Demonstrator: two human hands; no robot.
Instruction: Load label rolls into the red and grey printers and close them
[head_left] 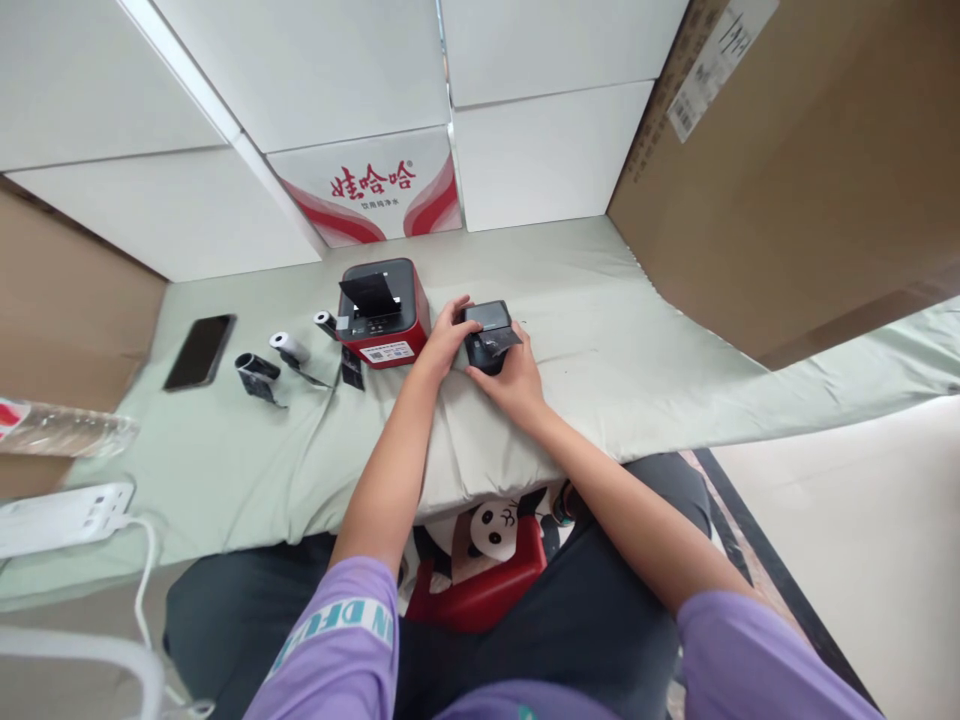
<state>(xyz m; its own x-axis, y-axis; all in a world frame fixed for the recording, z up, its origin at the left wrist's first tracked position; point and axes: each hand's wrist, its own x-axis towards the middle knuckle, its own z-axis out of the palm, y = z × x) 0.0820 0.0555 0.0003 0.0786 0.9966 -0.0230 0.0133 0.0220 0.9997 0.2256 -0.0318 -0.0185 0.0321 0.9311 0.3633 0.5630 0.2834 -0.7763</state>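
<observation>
Both hands are on a small black device (486,322) on the cloth-covered table, which looks like a portable printer. It has a dark flat panel on its far half, and a glossy dark strip (499,341) lies over its near half. My left hand (448,338) grips its left side, with the thumb over the top. The right side and near corner are held by my right hand (516,378), its fingers by the strip. Just left stands a red and black box-shaped machine (421,305) with a black sheet (367,294) sticking up from its top.
Left of the machine lie several small paper rolls, including a white one (291,347) and a black one (257,366). Farther left are a phone (199,352), a plastic bottle (71,430) and a white power strip (64,520). White cartons (555,150) line the back; a large cardboard box (795,190) stands right.
</observation>
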